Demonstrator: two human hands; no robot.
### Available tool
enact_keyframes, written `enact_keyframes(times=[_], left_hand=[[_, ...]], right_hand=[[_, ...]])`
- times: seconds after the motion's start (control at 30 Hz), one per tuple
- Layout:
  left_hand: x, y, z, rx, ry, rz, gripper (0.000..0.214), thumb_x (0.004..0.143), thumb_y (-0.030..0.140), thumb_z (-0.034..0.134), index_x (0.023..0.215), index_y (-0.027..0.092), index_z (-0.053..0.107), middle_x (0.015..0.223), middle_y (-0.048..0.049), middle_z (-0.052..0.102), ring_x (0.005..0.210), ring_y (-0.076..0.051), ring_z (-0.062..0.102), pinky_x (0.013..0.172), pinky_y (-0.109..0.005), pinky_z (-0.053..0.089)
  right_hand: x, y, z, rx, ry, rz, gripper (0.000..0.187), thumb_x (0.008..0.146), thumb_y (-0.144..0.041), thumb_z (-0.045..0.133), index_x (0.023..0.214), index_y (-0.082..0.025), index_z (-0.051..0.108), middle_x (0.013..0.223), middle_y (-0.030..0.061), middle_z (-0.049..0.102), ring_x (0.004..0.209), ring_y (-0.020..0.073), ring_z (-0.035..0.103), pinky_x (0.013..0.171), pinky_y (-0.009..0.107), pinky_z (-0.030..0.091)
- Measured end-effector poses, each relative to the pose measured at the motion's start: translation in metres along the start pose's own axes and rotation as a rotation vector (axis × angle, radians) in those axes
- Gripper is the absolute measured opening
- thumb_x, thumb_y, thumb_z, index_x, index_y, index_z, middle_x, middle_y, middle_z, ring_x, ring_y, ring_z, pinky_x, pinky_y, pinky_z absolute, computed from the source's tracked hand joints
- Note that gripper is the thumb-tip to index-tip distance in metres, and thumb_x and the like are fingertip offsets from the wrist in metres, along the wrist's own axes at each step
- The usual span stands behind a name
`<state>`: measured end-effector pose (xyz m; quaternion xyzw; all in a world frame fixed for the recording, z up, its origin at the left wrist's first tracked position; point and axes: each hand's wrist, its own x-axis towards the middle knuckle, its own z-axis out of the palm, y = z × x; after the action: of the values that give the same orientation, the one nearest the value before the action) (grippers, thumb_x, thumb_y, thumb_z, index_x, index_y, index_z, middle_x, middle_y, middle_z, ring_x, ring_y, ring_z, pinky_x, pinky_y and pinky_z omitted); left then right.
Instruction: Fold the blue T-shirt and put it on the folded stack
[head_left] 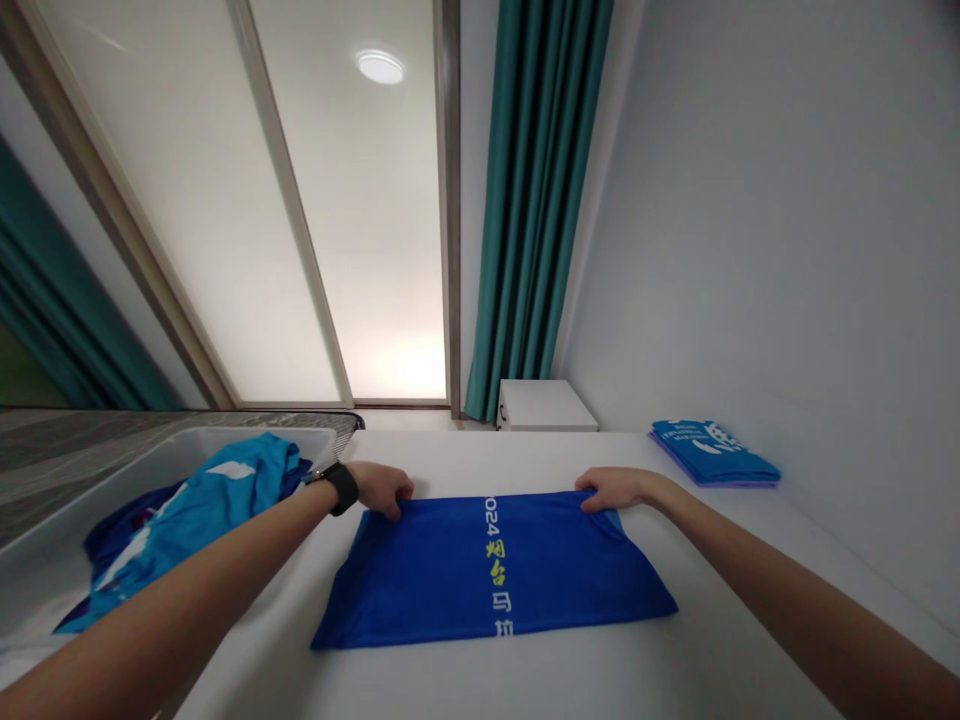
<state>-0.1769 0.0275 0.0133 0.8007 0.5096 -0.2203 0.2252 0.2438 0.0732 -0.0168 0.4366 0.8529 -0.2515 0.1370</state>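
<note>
Pinching the dark-blue, rectangular printed cloth (420, 575) at eleven and one o'clock with left fingers (395, 493) and right fingers (598, 484), I could skew it by pulling unevenly.

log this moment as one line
left hand: grips printed blue garment, far edge | right hand: grips same edge | folded garments: near wall | white bin: holds clothes

White "024" (492, 517) and yellow "烟台" (496, 562) can be read on the blue cloth (420, 580)
</note>
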Motion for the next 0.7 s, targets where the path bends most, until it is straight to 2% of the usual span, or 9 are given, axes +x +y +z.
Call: enact_keyframes(times=[0.17,0.37,0.5,0.6,0.7], left_hand=[[0.000,-0.003,-0.005,-0.038,0.034,0.053,0.028,0.065,0.031,0.061,0.089,0.018,0.067,0.079,-0.0002,0.067,0.070,-0.017,0.057,0.059,-0.024,0.041],[0.004,-0.008,-0.017,0.014,0.162,0.066,0.017,0.071,0.028,0.057,0.077,0.018,0.068,0.072,-0.0009,0.067,0.068,-0.017,0.058,0.062,-0.026,0.043],[-0.004,-0.013,-0.044,0.068,0.360,0.054,0.023,0.082,0.028,0.049,0.090,0.017,0.068,0.092,-0.0064,0.069,0.086,-0.021,0.061,0.078,-0.029,0.045],[-0.021,-0.011,-0.064,0.127,0.563,0.024,0.025,0.089,0.026,0.044,0.101,0.016,0.064,0.106,-0.0086,0.067,0.097,-0.021,0.060,0.085,-0.030,0.043],[-0.037,-0.001,-0.062,0.261,0.749,-0.016,0.021,0.094,0.026,0.045,0.099,0.019,0.064,0.104,-0.0074,0.065,0.095,-0.021,0.060,0.086,-0.032,0.042]], right_hand=[[-0.004,0.003,-0.006,-0.016,0.017,0.004,0.015,0.073,-0.028,0.062,0.081,-0.017,0.067,0.072,0.0003,0.063,0.066,0.0152,0.053,0.057,0.024,0.035],[-0.011,0.011,-0.024,-0.052,0.252,0.023,0.009,0.076,-0.023,0.059,0.080,-0.019,0.065,0.082,0.0049,0.068,0.076,0.0194,0.058,0.066,0.026,0.039],[-0.024,0.011,-0.047,-0.060,0.427,0.022,0.014,0.084,-0.024,0.051,0.088,-0.019,0.064,0.089,0.0070,0.068,0.081,0.0208,0.059,0.072,0.028,0.041],[-0.036,0.010,-0.060,-0.073,0.615,0.040,0.017,0.089,-0.025,0.046,0.094,-0.019,0.062,0.089,0.0072,0.067,0.081,0.0205,0.058,0.074,0.029,0.041],[-0.044,0.010,-0.054,-0.110,0.780,0.026,0.012,0.088,-0.023,0.050,0.092,-0.019,0.061,0.091,0.0073,0.066,0.085,0.0211,0.058,0.078,0.031,0.041]])
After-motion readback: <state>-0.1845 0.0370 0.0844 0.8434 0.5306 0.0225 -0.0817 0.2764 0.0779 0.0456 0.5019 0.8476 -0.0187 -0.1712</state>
